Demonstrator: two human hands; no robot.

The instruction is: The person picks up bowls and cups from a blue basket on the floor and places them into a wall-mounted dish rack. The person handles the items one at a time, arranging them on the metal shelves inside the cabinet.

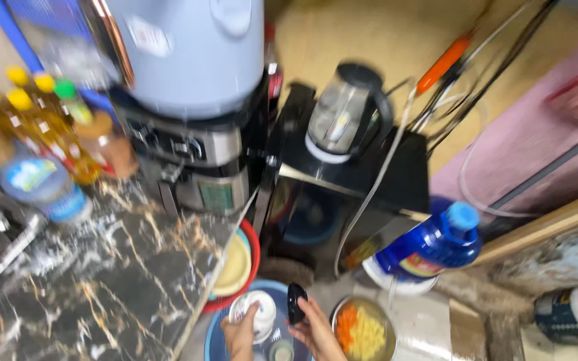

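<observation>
Low at the frame's bottom edge, both hands work over a blue basin (219, 334) on the floor. Left hand (240, 335) grips a small white bowl (254, 313); right hand (316, 331) pinches a black lid-like piece (296, 302) upright just beside the bowl. A metal bowl of orange and yellow chopped food (362, 331) sits just right of them. Marbled dark counter (68, 281) rises at left, with yellow-capped oil bottles (41, 120) on it. A blue bottle (436, 244) stands further right, and a glass kettle (342, 113) sits above on a black stand.
</observation>
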